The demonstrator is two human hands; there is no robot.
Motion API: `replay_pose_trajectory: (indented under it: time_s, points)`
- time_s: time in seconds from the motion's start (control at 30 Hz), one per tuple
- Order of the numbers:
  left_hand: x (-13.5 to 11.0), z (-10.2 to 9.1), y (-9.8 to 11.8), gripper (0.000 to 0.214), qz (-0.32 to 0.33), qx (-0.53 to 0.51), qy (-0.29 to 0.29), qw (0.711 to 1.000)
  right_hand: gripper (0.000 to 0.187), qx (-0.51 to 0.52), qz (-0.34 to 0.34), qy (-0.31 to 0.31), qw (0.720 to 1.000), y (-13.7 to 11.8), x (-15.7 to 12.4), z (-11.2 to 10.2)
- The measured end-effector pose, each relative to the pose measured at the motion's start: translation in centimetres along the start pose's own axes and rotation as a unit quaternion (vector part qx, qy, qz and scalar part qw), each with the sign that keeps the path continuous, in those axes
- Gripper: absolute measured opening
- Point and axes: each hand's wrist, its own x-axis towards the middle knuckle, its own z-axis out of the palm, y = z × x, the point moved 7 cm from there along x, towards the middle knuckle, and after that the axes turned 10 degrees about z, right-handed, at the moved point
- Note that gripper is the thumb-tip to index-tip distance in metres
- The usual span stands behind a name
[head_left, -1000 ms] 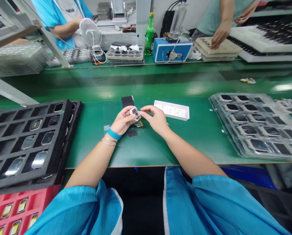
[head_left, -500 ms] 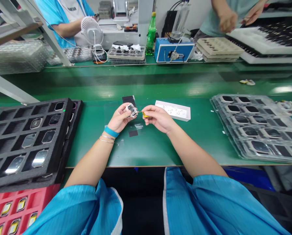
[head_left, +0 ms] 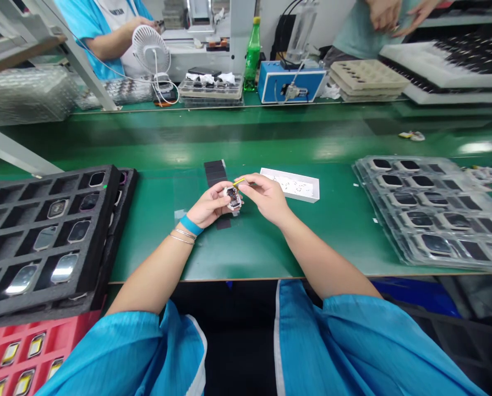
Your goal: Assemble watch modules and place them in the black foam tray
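Near the white box [head_left: 307,198], the left hand [head_left: 207,209] grips a small open casing [head_left: 234,198] while the right hand [head_left: 268,199] pinches a yellow strip [head_left: 238,182].

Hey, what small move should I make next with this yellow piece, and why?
Probably ease the yellow piece down toward the open casing with your right hand. Your left hand holds that casing with its insides showing, and your right hand pinches the piece close by its far edge. Whether the two are joined is too small to tell.
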Motion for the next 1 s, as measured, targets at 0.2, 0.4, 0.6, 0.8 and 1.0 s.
replay_pose_trajectory:
  time_s: [0.2, 0.4, 0.6, 0.8, 1.0]
  points:
    - [0.0, 0.0, -0.2, 0.053, -0.005, 0.001, -0.024, 1.0, 0.038, -0.001, 0.006, -0.007, 1.0, 0.4, -0.1, 0.2]
    - [-0.1, 0.3, -0.5, 0.052, -0.029, 0.001, -0.034, 0.999, 0.031, 0.002, -0.018, -0.015, 1.0, 0.3, 0.0, 0.3]
    - [0.0, 0.0, -0.8, 0.041, -0.053, 0.013, -0.023, 0.998, 0.029, -0.033, -0.004, -0.004, 0.999, 0.6, 0.2, 0.2]
    - [0.3, -0.5, -1.3, 0.037, -0.054, 0.031, 0.014, 0.998, 0.021, -0.121, -0.047, 0.007, 0.992, 0.3, 0.1, 0.3]
    - [0.3, -0.9, -1.6, 0.034, -0.06, 0.073, 0.057, 0.994, 0.017, -0.157, -0.059, 0.008, 0.986, 1.1, 0.2, 0.8]
